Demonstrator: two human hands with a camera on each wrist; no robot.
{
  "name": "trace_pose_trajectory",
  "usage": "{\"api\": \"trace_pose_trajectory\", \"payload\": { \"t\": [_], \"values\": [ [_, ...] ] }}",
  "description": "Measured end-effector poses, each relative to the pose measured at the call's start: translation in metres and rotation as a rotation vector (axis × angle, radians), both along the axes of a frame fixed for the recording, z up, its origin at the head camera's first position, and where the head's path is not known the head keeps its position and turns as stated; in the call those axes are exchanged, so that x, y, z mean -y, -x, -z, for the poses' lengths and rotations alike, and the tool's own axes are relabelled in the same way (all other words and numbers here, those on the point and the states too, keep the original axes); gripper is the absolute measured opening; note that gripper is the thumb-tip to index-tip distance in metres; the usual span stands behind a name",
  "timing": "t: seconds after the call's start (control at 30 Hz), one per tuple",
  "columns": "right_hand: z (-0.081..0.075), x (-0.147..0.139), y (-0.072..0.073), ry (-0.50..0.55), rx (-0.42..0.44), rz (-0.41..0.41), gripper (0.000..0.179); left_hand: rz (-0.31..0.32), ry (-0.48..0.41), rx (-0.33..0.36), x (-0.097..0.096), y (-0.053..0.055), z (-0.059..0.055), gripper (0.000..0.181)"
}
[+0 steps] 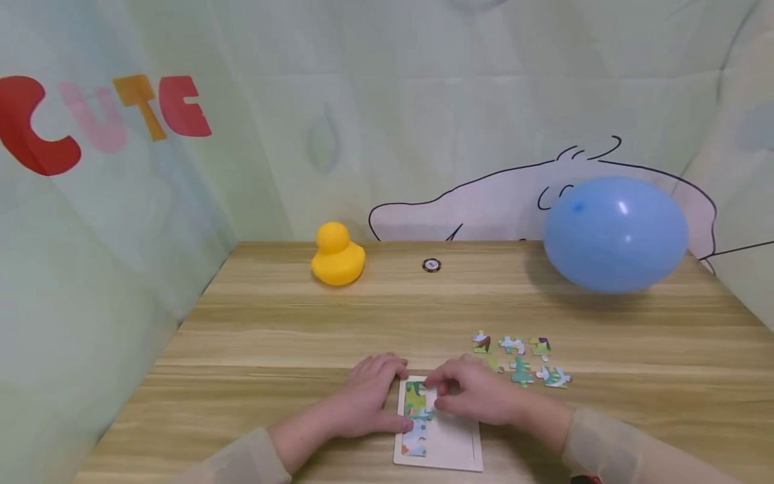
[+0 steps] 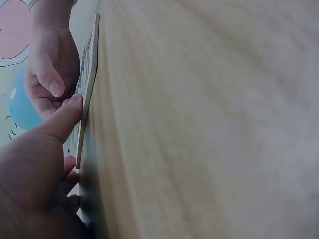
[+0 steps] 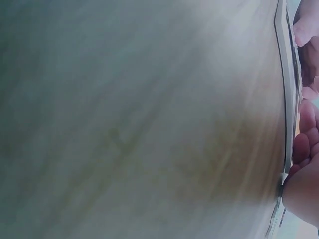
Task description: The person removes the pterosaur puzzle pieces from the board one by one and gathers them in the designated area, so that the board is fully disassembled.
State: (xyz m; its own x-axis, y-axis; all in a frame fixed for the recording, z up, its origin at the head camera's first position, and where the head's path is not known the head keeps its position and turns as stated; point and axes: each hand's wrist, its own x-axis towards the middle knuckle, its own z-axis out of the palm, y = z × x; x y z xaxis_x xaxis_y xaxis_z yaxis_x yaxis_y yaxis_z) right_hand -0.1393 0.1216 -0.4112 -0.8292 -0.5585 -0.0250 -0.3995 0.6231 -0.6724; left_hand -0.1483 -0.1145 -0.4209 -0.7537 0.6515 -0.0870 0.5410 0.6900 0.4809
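Observation:
A white puzzle board [image 1: 450, 444] lies on the table, with joined puzzle pieces [image 1: 415, 441] along its left side. My left hand [image 1: 365, 402] lies at the board's left edge, thumb on the pieces and fingers by the upper corner. Over the upper part of the board, my right hand [image 1: 478, 392] has thumb and index finger bent at a puzzle piece [image 1: 431, 398], mostly covered by the fingers. In the left wrist view, the left thumb [image 2: 65, 117] touches the board's face. The right wrist view catches the right hand's curled fingers [image 3: 301, 147] beside the board's edge.
Several loose puzzle pieces [image 1: 521, 370] lie right of the board, partly behind the right hand. Farther back stand a yellow rubber duck [image 1: 337, 259] and a blue balloon [image 1: 617, 235], with a round chip [image 1: 432, 265] between them. A printed curtain [image 1: 363, 121] hangs behind the wooden table [image 1: 254, 336].

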Motion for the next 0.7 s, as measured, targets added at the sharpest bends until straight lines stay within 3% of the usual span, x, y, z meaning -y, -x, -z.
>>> {"api": "trace_pose_trajectory", "payload": {
  "t": [0.7],
  "values": [
    [0.0014,-0.0005,-0.0019,-0.010,-0.018,0.002,0.028,-0.006,-0.001,-0.014,-0.0039,0.0007,-0.0054,0.062]
  ]
}}
